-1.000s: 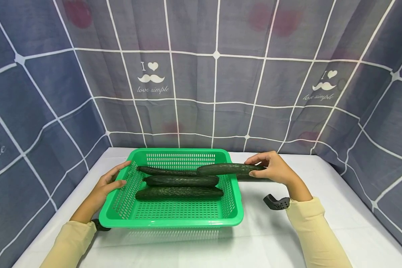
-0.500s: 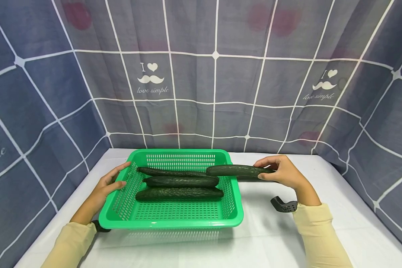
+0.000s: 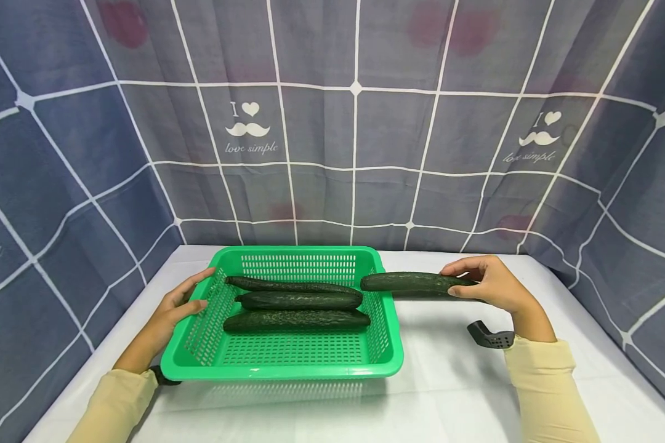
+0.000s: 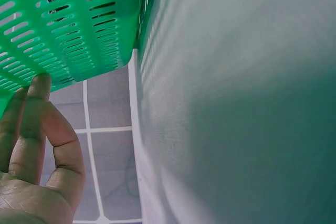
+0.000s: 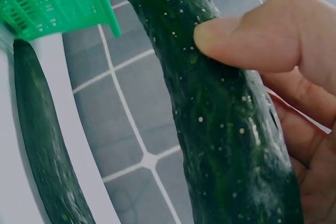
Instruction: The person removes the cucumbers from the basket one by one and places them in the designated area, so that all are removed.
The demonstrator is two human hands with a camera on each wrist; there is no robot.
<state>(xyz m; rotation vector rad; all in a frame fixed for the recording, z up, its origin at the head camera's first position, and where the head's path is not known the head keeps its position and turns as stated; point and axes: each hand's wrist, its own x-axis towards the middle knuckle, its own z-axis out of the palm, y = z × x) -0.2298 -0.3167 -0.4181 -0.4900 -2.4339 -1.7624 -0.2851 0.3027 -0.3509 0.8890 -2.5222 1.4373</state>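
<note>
A long dark green cucumber point(image 3: 404, 282) is held level by my right hand point(image 3: 495, 284), thumb and fingers around its right part. Its left end overlaps the basket's right rim in the head view. Up close in the right wrist view, the thumb presses the cucumber's point(image 5: 210, 103) bumpy skin. My left hand point(image 3: 172, 314) grips the left rim of a green plastic basket point(image 3: 282, 370), with thumb and a finger over the edge. Other fingers touch the outer slotted wall in the left wrist view. Inside the basket lie three cucumbers point(image 3: 296, 319), side by side.
Another cucumber point(image 5: 44, 129) lies on the white tabletop point(image 3: 432, 381) right of the basket, mostly hidden under the held one in the head view. Grey checked curtains point(image 3: 321, 135) stand behind and at both sides. A black wrist mount point(image 3: 490, 336) sits on the right wrist.
My right hand has moved to the right with the cucumber, drawing its left end from over the basket's inside back to the right rim. The left hand and the basket have hardly moved.
</note>
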